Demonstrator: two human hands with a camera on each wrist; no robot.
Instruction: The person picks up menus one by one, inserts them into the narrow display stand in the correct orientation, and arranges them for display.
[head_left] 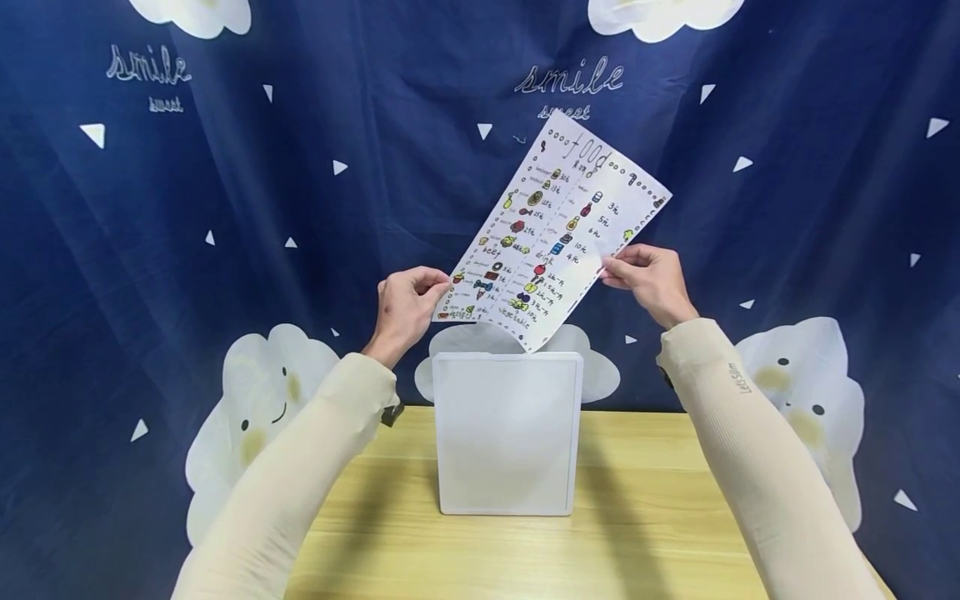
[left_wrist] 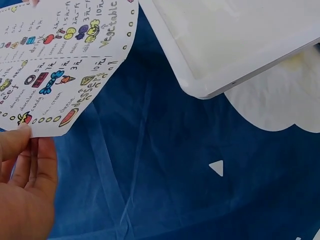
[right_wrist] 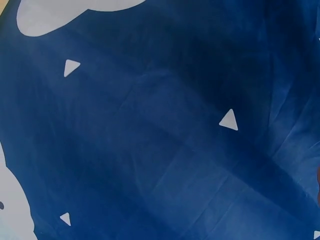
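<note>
Nearest, at the bottom of the head view, two cream sleeves [head_left: 300, 467] rise from the lower corners over a light wooden table [head_left: 645, 542]. In the lower centre of the frame a white rectangular board [head_left: 507, 433] stands upright on that table, its flat face toward the camera. Above it, in the middle of the frame, both hands hold a hand-drawn food menu sheet [head_left: 551, 229] tilted, its top corner leaning toward the upper right. The left hand [head_left: 405, 307] pinches the sheet's lower left corner between thumb and fingers (the left wrist view shows the thumb lying on the paper's edge), and the right hand [head_left: 652, 279] pinches the right edge with its fingertips. The sheet's bottom corner hangs just above the board's top edge, apart from it as far as I can tell. Behind everything hangs a dark blue curtain [head_left: 225, 250] with white clouds, small triangles and the word "smile"; the right wrist view shows only that fabric.

The risk, in my judgement, lies in those light edge pinches: the thin paper could slip from one hand and swing, or crease if the hands pull unevenly. A low corner could also catch the board's rim and tip it.
</note>
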